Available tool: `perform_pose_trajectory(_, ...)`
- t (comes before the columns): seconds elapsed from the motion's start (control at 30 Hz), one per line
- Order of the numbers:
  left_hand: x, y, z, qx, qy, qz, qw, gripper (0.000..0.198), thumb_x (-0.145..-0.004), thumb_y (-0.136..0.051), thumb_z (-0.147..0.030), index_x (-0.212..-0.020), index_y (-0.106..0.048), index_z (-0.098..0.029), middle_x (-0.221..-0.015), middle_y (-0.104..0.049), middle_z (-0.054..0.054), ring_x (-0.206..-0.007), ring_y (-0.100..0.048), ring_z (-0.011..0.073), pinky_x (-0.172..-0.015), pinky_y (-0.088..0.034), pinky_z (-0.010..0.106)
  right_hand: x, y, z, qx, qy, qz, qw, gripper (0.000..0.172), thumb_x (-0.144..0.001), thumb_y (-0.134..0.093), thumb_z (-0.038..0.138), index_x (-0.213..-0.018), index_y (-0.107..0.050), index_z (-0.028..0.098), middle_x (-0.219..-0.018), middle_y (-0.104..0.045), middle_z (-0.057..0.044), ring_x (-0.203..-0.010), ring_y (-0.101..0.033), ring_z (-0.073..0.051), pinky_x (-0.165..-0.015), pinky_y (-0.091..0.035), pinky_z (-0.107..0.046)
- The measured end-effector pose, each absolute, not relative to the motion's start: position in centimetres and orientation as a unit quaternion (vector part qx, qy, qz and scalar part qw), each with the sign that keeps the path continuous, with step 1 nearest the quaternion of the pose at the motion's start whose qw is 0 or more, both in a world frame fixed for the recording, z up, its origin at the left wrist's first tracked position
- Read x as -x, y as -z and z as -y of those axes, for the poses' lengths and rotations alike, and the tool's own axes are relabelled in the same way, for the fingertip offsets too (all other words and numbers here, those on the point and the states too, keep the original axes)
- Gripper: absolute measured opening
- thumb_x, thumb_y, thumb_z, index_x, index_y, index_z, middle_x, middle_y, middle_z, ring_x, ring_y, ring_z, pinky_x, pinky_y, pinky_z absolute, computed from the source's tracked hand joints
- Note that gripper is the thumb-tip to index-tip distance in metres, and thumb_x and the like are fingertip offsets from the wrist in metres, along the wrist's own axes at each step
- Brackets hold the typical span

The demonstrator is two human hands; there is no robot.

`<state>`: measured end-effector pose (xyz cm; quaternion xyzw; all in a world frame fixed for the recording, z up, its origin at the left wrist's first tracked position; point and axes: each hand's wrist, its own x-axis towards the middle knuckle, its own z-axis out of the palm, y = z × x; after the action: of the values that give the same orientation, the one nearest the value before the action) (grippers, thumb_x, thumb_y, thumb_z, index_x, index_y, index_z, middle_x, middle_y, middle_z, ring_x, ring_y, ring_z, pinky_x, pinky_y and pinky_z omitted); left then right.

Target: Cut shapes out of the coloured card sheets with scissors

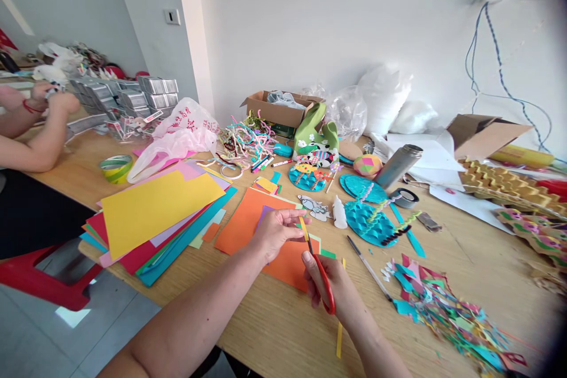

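Note:
My left hand [278, 233] pinches a narrow yellow paper strip [303, 228] upright between its fingers. In my right hand [330, 283] is a pair of red-handled scissors [326, 286], its blades up against the lower end of that strip. Beneath both hands lies a sheet of orange paper [241, 221] with purple and green pieces partly hidden on it. Another yellow strip [339, 336] rests on the table by my right wrist. A fish cutout [313, 207] and a small white bottle [339, 212] lie just beyond my hands.
Stacked coloured paper [159, 207] covers the left side. Paper scraps [456, 313] and a pen [370, 266] lie right. Blue scalloped discs [370, 224], a steel flask [401, 165] and pipe cleaners [248, 142] stand or lie behind. Another person's hands [55, 97] work far left.

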<state>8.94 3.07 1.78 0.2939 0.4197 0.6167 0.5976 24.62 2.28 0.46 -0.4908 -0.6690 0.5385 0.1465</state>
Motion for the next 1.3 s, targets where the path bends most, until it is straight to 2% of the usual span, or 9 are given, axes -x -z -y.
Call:
perform_pose_trajectory(0.37,-8.90,-1.69,-3.10,-0.294,-0.617,-0.419,0.598,0.045,-0.052,-0.074,-0.008,-0.096,-0.075,-0.014,-0.086,-0.076,0.008,-0.073,-0.065,0.0153,-0.068,-0.055,0.030,-24.50,-0.40,-2.32,0.494,-0.547,0.659,0.148,0.060,-0.077,-0.045,0.078,-0.061,-0.045,0.020,-0.039,-0.050,0.003,-0.030,-0.046,-0.010,-0.034,-0.028,-0.020)
perform_pose_trajectory(0.97,-9.01,-1.92,-3.02,-0.286,-0.620,-0.415,0.601,0.044,-0.052,-0.075,-0.008,-0.096,-0.074,-0.013,-0.087,-0.076,0.009,-0.088,-0.068,0.0215,-0.069,-0.055,0.031,-24.52,-0.09,-2.38,0.501,-0.569,0.634,0.156,0.060,-0.072,-0.049,0.080,-0.060,-0.043,0.021,-0.035,-0.045,0.005,-0.026,-0.038,-0.009,-0.031,-0.025,-0.021)
perform_pose_trajectory(1.3,-8.96,-1.97,-2.94,-0.284,-0.616,-0.415,0.606,0.045,-0.052,-0.078,-0.008,-0.097,-0.074,-0.014,-0.085,-0.075,0.007,-0.080,-0.067,0.0183,-0.072,-0.054,0.033,-24.56,0.09,-2.40,0.503,-0.566,0.634,0.156,0.057,-0.074,-0.050,0.077,-0.061,-0.044,0.022,-0.035,-0.046,0.005,-0.026,-0.040,-0.010,-0.031,-0.025,-0.021)
